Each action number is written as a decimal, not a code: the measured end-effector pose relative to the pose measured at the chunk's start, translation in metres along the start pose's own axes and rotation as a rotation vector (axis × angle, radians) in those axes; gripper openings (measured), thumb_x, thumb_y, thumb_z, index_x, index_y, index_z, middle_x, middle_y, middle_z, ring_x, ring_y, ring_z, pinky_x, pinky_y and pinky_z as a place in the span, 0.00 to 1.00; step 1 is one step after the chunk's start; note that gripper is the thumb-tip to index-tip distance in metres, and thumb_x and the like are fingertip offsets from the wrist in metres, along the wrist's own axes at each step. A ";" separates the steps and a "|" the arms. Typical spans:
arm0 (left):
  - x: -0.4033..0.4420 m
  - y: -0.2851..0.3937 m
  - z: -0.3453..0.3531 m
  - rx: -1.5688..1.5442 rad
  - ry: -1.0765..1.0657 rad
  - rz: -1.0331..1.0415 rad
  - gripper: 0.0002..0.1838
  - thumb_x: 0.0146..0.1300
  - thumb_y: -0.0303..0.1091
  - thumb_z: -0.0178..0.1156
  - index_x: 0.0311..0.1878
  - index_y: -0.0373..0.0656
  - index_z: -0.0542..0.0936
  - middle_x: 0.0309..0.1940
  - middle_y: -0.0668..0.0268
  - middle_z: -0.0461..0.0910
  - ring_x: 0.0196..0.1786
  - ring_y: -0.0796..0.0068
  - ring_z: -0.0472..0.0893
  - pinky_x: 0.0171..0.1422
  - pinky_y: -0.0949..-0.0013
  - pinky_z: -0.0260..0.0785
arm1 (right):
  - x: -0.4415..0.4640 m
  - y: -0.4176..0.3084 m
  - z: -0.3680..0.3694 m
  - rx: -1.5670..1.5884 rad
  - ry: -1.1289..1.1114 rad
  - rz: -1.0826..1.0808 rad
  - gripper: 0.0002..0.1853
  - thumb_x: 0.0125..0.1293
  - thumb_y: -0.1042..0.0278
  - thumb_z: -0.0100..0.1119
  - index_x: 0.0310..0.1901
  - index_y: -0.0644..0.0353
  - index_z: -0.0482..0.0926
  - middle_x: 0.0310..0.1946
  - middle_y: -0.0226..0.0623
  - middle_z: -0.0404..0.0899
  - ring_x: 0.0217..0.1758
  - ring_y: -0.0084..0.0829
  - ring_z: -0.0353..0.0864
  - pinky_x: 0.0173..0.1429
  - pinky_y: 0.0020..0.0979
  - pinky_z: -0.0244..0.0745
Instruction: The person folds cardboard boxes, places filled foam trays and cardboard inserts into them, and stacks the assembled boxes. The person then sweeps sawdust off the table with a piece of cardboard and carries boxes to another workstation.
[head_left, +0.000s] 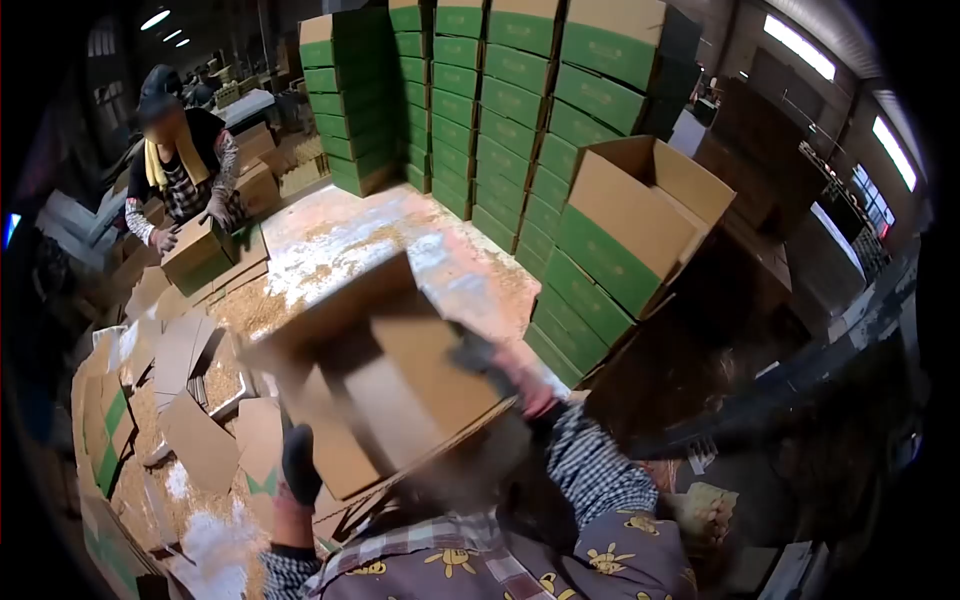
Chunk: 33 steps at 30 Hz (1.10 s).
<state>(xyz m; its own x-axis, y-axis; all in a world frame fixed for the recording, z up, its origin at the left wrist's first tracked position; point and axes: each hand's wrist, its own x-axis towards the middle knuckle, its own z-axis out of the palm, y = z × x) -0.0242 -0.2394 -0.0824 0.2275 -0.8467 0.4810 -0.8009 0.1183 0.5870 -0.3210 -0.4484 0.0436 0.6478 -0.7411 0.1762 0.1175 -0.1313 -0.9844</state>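
An open cardboard box point(420, 390), blurred by motion, is tilted in front of my body, its flaps standing up and its inside facing me. My right hand point(485, 360), in a dark glove with a reddish cuff, grips the box's right side. On the near left side, my left hand point(298, 465) in a dark glove is against the box; part of its fingers is hidden. Loose cardboard pieces point(210, 440) lie on the sawdust-covered surface beside my left hand.
Tall stacks of green-and-brown boxes point(510, 110) stand behind the work surface point(350, 250). An open box point(645, 210) tops the nearest stack on the right. At the far left, a co-worker point(185, 165) has both gloved hands on another box point(200, 260).
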 end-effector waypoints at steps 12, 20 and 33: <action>0.293 0.316 0.146 -0.987 -0.149 0.019 0.33 0.70 0.45 0.52 0.72 0.42 0.56 0.68 0.56 0.61 0.64 0.61 0.67 0.65 0.59 0.65 | 0.029 -0.007 -0.414 0.074 0.934 -0.819 0.18 0.74 0.61 0.44 0.53 0.67 0.76 0.44 0.36 0.79 0.41 0.27 0.77 0.48 0.31 0.75; 0.308 0.338 0.172 -0.440 0.097 0.736 0.35 0.54 0.43 0.68 0.63 0.38 0.70 0.65 0.50 0.66 0.66 0.50 0.66 0.70 0.54 0.56 | 0.036 0.056 -0.461 0.263 0.902 -0.675 0.22 0.73 0.56 0.48 0.56 0.66 0.74 0.50 0.38 0.79 0.47 0.30 0.78 0.51 0.33 0.75; 0.320 0.312 0.153 -0.428 -0.242 0.939 0.24 0.62 0.37 0.62 0.60 0.39 0.75 0.55 0.54 0.76 0.60 0.58 0.74 0.66 0.59 0.66 | -0.018 0.006 -0.353 -0.273 1.155 -0.597 0.26 0.64 0.61 0.55 0.61 0.65 0.67 0.56 0.42 0.74 0.57 0.35 0.74 0.60 0.33 0.70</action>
<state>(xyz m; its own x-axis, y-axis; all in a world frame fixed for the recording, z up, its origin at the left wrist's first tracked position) -0.2859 -0.5527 0.1551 -0.5355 -0.3962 0.7458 -0.3254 0.9117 0.2507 -0.5970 -0.6684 0.0336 -0.4730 -0.6359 0.6098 -0.0836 -0.6566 -0.7496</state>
